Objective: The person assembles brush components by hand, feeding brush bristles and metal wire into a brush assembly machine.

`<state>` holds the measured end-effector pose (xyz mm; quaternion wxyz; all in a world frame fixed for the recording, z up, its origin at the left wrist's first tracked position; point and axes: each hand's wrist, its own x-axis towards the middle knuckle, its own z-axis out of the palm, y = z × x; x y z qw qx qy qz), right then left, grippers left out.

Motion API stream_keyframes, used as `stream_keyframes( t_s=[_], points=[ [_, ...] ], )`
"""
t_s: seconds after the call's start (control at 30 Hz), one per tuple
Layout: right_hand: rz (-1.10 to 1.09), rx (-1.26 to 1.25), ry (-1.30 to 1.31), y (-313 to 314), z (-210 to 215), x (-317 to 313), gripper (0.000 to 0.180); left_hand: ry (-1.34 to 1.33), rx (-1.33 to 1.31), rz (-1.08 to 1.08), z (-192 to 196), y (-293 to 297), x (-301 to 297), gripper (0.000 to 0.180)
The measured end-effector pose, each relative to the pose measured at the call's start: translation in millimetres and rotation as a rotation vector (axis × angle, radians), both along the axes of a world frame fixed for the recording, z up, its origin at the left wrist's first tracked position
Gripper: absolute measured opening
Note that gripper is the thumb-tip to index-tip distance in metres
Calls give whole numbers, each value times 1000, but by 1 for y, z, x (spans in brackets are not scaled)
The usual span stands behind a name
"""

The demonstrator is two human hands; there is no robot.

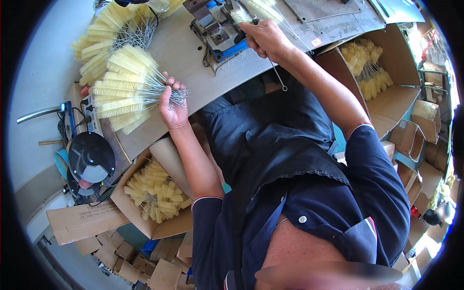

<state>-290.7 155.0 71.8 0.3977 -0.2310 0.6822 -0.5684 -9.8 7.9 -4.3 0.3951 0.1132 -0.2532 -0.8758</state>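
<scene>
My left hand (172,105) grips the wire stems of a fanned bunch of yellow bottle brushes (123,87) lying on the grey workbench (186,55). Above it lies a second heap of the same brushes (107,29). My right hand (263,37) holds one brush (251,10) by its twisted wire handle, bristles pushed against a small metal fixture with blue parts (220,31); the handle's looped end (284,87) hangs below the bench edge.
An open carton with yellow brushes (154,193) stands at my lower left, another carton of brushes (369,67) at the right. A black round machine (89,162) sits left of the bench. Flattened and empty cartons (140,263) lie on the floor.
</scene>
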Motion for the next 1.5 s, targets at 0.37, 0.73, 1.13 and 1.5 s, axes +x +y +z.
stream_keyframes(
  t_s=[0.37, 0.73, 1.13, 1.5],
  points=[
    [153, 92, 163, 9, 26, -5, 52, 26, 8, -4, -1, -1, 3, 46],
    [-37, 493, 1165, 24, -25, -83, 47, -4, -27, 3, 5, 2, -2, 47],
    [-383, -61, 1239, 5, -20, -78, 39, -51, 6, 57, 6, 4, -1, 50],
    [235, -203, 617, -104, 7, 96, 40, -172, -138, 10, 9, 7, 1, 54]
  ],
)
